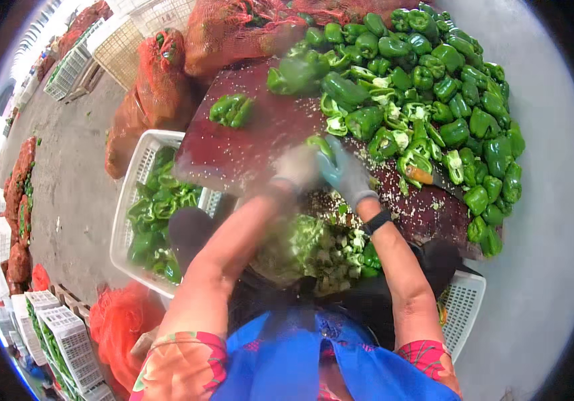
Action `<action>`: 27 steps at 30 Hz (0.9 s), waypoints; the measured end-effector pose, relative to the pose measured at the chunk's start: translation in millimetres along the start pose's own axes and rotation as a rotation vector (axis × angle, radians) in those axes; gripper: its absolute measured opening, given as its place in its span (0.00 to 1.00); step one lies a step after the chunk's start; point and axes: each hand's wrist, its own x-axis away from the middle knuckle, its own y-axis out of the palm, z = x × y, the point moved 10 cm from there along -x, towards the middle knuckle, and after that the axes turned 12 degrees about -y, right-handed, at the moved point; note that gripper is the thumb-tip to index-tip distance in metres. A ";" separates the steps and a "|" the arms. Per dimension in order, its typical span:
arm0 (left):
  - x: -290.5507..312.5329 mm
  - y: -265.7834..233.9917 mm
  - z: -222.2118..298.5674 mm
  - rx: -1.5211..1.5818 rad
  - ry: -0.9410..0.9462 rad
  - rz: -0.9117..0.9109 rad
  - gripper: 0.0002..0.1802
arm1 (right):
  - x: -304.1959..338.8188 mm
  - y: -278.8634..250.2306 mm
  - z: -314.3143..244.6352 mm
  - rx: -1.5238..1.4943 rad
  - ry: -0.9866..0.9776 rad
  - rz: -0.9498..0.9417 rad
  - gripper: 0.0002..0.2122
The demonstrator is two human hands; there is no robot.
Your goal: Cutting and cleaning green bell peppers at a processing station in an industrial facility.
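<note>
Both my hands meet over the near edge of a dark red cutting board [233, 150]. My right hand [345, 175], in a blue-grey glove, grips a green pepper [320, 145]. My left hand [295, 167], in a pale glove, is pressed against the same pepper but is smeared by motion, so its grip is unclear. A knife with an orange handle [422, 176] lies on the board just right of my right hand. A cut pepper [231, 110] lies alone on the board's left part. Below my hands is a bin of pepper cores and seeds [317, 248].
A big heap of whole and split green peppers [447, 87] covers the board's far right. A white crate [133, 174] of pepper pieces stands at my left, another white crate [466, 309] at my right. Red mesh sacks [160, 73] and stacked crates [66, 337] line the left.
</note>
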 end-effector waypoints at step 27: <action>34.9 74.7 0.9 0.841 0.202 -0.827 0.17 | 32.3 22.5 42.3 -0.702 -0.226 0.010 0.24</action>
